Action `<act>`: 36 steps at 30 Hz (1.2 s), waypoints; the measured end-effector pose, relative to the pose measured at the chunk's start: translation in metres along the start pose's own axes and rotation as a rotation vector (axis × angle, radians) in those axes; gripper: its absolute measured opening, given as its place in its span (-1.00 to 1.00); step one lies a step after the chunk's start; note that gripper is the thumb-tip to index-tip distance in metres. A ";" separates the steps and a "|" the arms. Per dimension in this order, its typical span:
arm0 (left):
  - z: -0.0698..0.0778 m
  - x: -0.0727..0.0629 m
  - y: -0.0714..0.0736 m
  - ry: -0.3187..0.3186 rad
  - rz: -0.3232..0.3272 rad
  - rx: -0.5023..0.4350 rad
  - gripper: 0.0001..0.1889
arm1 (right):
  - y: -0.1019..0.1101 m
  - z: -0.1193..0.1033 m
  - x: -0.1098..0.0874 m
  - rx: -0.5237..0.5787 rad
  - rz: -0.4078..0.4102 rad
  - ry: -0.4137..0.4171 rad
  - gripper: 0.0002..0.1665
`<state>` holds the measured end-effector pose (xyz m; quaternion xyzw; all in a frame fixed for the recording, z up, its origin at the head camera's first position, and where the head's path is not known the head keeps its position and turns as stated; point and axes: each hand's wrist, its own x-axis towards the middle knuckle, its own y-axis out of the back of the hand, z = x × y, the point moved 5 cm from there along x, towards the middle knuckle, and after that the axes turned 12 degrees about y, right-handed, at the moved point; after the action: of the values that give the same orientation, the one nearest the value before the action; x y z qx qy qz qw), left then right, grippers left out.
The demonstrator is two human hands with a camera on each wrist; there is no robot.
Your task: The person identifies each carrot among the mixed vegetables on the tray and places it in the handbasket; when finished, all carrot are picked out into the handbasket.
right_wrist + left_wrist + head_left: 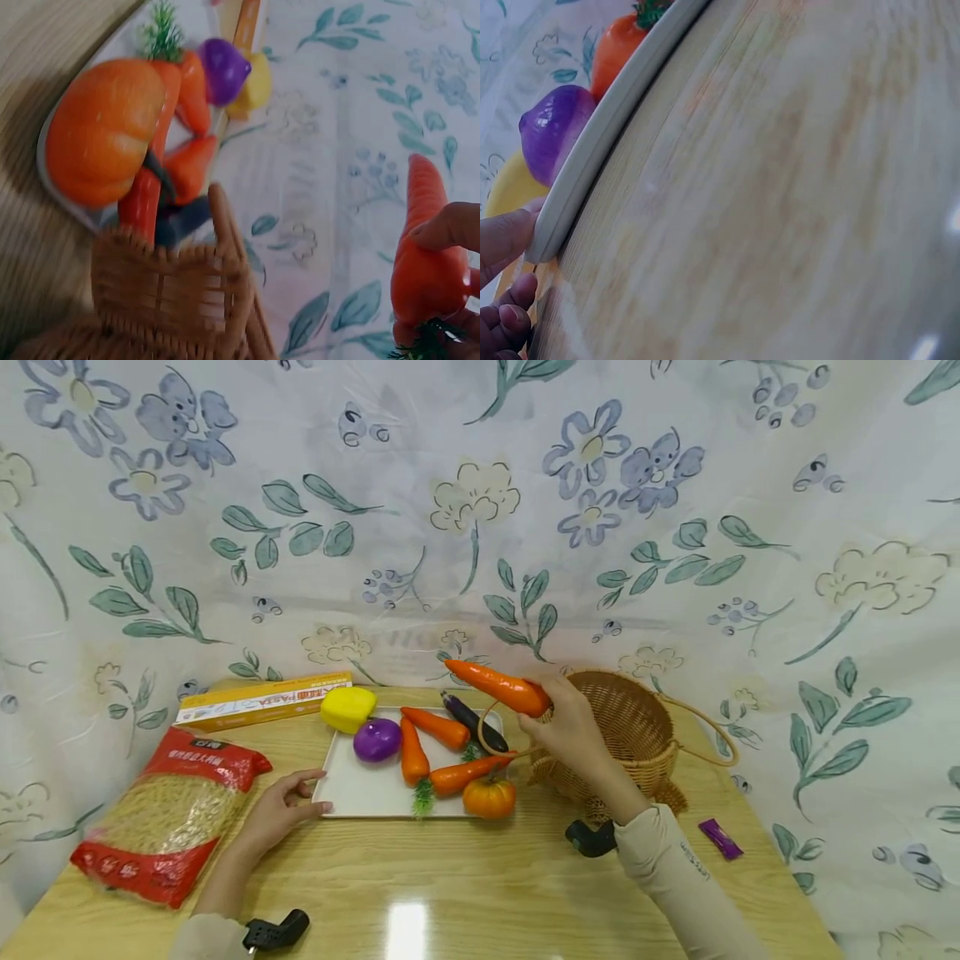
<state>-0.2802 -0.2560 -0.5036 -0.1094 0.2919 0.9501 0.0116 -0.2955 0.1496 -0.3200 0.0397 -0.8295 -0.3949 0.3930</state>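
Note:
My right hand [566,727] grips a shiny orange carrot [495,685] by its thick end, raised above the back right of a white tray [360,797]. In the right wrist view, the thumb lies across the carrot [424,255] and green leaves poke out under the fingers. At the tray's front left corner, my left hand [277,810] holds the edge, thumb on the rim and fingers curled. On the tray are three more carrots [412,752], a dark eggplant [472,722], a small pumpkin [489,798], a purple onion-like vegetable [377,741] and a yellow fruit [348,708].
A wicker basket [648,768] with loop handles stands right of the tray, partly behind my right hand. A bag of pasta [176,810] lies at left, and a pasta box [262,702] behind it. At right lies a small purple packet [721,839]. A floral curtain hangs behind.

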 end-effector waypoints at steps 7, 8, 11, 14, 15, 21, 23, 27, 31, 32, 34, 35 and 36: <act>-0.004 0.002 -0.001 0.001 -0.005 -0.005 -0.34 | 0.023 0.021 -0.010 0.006 -0.032 -0.040 -0.41; -0.004 0.002 -0.001 0.000 -0.006 -0.008 -0.34 | 0.025 0.025 -0.011 0.006 -0.036 -0.047 -0.41; -0.004 0.002 -0.001 -0.007 -0.004 -0.015 -0.35 | 0.031 0.034 -0.015 -0.001 -0.053 -0.063 -0.40; -0.004 0.002 -0.002 -0.015 0.001 -0.020 -0.36 | 0.036 0.041 -0.017 -0.008 -0.072 -0.070 -0.40; -0.003 0.002 -0.002 -0.017 0.002 -0.021 -0.36 | 0.038 0.043 -0.017 -0.011 -0.078 -0.068 -0.40; -0.005 0.003 -0.002 -0.020 -0.004 -0.037 -0.36 | 0.051 0.061 -0.017 -0.037 -0.135 -0.123 -0.43; -0.006 0.003 -0.002 -0.016 -0.007 -0.032 -0.36 | 0.054 0.068 -0.017 -0.041 -0.162 -0.156 -0.42; -0.007 0.004 -0.003 -0.001 -0.014 -0.018 -0.34 | 0.060 0.080 -0.016 -0.027 -0.200 -0.188 -0.43; -0.008 0.005 -0.003 0.006 -0.015 -0.014 -0.34 | 0.067 0.091 -0.014 -0.027 -0.230 -0.190 -0.43; -0.007 0.005 -0.003 0.005 -0.014 -0.012 -0.34 | 0.069 0.093 -0.014 -0.032 -0.244 -0.194 -0.43; -0.007 0.004 -0.003 0.003 -0.010 -0.008 -0.34 | 0.074 0.097 -0.014 -0.033 -0.279 -0.202 -0.45; -0.007 0.004 -0.003 0.001 -0.008 -0.008 -0.34 | 0.077 0.098 -0.013 -0.035 -0.294 -0.199 -0.45; -0.006 0.004 -0.003 -0.002 -0.008 -0.008 -0.34 | 0.079 0.099 -0.012 -0.036 -0.309 -0.200 -0.46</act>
<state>-0.2827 -0.2575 -0.5110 -0.1097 0.2876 0.9513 0.0151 -0.3352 0.2705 -0.3107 0.1200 -0.8412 -0.4673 0.2439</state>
